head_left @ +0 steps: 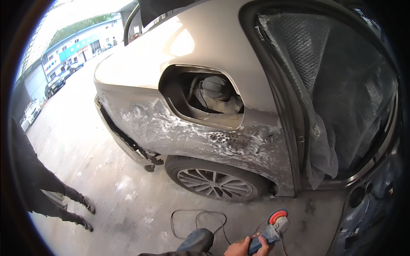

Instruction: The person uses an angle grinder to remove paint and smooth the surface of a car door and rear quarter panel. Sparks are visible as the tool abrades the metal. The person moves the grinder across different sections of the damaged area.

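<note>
Low in the head view, my left hand (239, 247) and my right hand (264, 246) are both closed around the blue body of an angle grinder (271, 233). The grinder's grey head points up and away from me, with a round red-orange disc (278, 215) on it. The disc is apart from the car. Ahead stands a car's rear side panel (213, 143), its lower part dented, scraped and sanded to bare metal above the wheel (218, 183). An opening in the panel shows a dark fuel filler cap (216, 88).
A cable (197, 211) loops on the concrete floor near my bent knee (197, 240). Clear plastic sheeting (341, 85) hangs in the door opening at right. A loosened bumper edge (124, 138) sticks out at left. Another person's legs (55, 183) stand at far left.
</note>
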Tool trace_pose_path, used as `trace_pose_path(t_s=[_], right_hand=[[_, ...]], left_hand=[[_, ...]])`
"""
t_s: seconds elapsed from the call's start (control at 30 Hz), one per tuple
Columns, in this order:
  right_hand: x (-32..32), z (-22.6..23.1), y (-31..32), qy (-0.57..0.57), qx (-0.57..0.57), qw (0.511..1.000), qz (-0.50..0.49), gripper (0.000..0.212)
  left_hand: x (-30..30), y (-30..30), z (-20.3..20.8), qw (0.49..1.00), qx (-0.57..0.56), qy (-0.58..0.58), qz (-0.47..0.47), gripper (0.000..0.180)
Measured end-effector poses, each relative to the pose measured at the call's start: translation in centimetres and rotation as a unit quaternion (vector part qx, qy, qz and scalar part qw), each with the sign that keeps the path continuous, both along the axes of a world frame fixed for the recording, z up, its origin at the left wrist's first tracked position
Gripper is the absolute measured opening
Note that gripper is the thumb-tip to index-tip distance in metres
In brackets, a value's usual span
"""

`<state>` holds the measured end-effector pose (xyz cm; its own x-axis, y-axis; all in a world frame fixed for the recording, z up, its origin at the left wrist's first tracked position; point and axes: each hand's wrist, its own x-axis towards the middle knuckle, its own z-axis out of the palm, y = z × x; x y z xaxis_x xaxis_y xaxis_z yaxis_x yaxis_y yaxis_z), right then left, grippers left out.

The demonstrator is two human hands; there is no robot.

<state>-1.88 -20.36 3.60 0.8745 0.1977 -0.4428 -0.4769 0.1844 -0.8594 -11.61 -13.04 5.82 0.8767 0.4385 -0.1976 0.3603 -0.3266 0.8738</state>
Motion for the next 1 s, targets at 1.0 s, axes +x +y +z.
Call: trace_pose_path(t_s=[1.0], right_hand=[[-16.7, 31.9, -15.5, 0.163, 0.031, 0.981, 0.102, 0.021]], left_hand=[[-17.8, -15.6, 33.2, 0.992, -0.065, 0.089, 0.065, 0.085]])
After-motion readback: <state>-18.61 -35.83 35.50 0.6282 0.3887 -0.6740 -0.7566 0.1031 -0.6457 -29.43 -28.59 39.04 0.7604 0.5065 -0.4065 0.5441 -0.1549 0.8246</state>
